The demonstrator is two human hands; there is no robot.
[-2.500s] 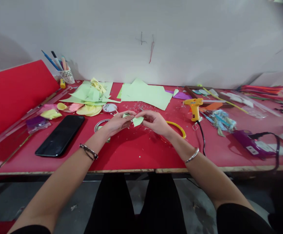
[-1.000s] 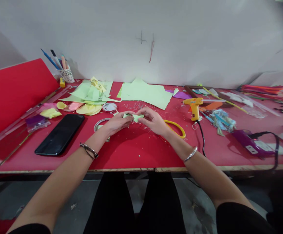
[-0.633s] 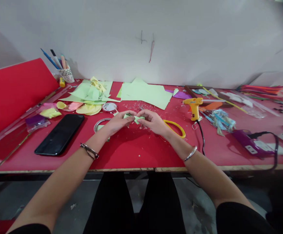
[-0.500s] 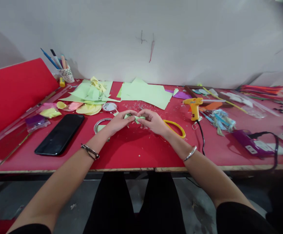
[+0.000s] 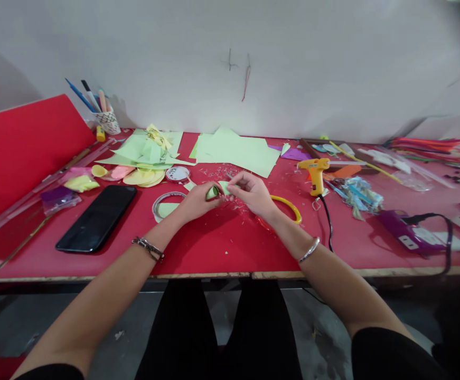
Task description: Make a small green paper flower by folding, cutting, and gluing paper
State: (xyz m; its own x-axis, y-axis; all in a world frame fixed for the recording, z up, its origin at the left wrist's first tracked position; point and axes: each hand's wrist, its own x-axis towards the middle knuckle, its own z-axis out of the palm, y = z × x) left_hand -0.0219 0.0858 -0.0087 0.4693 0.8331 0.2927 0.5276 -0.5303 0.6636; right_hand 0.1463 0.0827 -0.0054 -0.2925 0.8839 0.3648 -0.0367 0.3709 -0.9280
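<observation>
Holding green paper (image 5: 213, 192), glue-gun label (image 5: 317, 164) unreadable

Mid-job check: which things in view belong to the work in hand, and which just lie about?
Belongs:
rolled green paper, held in the left hand
green paper tip beside the right hand, perhaps the same piece
light green sheets, likely, by matching colour

Seemingly lying about:
black phone
pen cup
purple socket block
yellow glue gun, unheld; its role unclear
</observation>
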